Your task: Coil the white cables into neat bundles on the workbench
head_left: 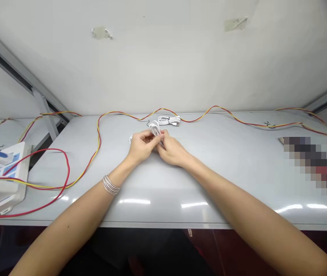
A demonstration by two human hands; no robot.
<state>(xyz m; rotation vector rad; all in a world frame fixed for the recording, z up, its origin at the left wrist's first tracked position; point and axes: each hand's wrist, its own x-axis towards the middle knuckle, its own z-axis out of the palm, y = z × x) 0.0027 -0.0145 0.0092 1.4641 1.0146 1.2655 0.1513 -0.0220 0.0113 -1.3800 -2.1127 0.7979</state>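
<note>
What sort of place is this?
Probably a workshop or factory workstation: a long grey worktop backed by a pale panel, a power strip with plugs at the left, and a tied white cable bundle lying on the surface.

Bare forearms (81, 211); the left bears a silver, many-stranded bracelet (111, 185) and, lower left, a small dark spot (68, 226).

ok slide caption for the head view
Left hand and right hand hold a coiled white cable; a tied white cable bundle lies beyond on the grey tabletop.
</note>
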